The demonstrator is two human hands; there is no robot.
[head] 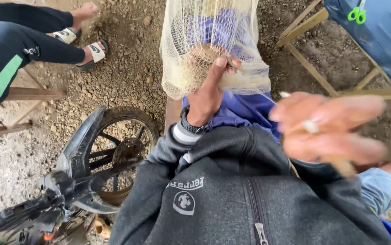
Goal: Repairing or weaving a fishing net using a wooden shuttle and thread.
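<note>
Left hand [207,93] grip pinching cream net [213,50]; right hand [334,129] blurred, fingers closed on thin stick [343,167]

Single head-worn camera, pointing steeply down the wearer's grey zip-up jacket [232,199], close on both hands, gravel ground [132,68] beyond

No packages, signs or screens show in this view. The nearest thing to a label is a small pale printed emblem [184,202], shield-shaped with a curved strip of lettering above it, on the left chest of the dark grey zipped fleece jacket [232,199]. A tiny white logo mark [32,51] sits on another person's black legging [27,45] at upper left.
</note>
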